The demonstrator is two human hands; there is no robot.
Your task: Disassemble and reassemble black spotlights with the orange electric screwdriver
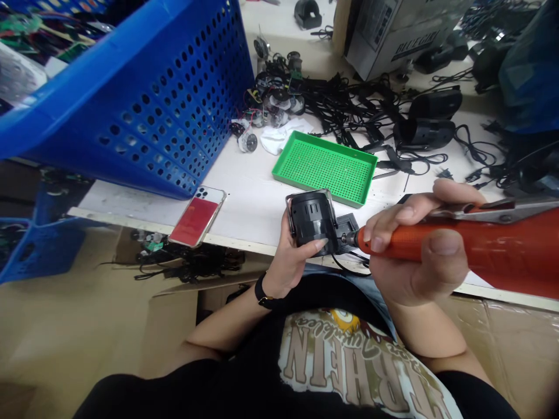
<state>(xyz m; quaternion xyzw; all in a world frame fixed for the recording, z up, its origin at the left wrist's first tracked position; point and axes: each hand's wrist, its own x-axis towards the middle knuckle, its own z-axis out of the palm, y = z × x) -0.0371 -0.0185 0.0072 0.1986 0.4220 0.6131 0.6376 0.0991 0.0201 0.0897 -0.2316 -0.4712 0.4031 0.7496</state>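
Note:
My left hand (292,257) is wrapped round a black cylindrical lamp-like housing (311,218) with a metal bracket, at the table's front edge. The thumb presses on its side, and a black cable hangs from it. My right hand (414,250) grips an orange power screwdriver (476,247) lying level, its tip pointing left. That tip meets the black base part on the right of the housing; the screw itself is too small to make out. Behind the housing lies a green perforated tray (283,169).
A large blue perforated basket (174,87) full of parts leans at the left. A red-backed phone (198,216) rests on the table edge. Black cables (345,105), motor-like parts (279,99) and black housings (423,132) are piled behind. A carton (393,35) stands at the back.

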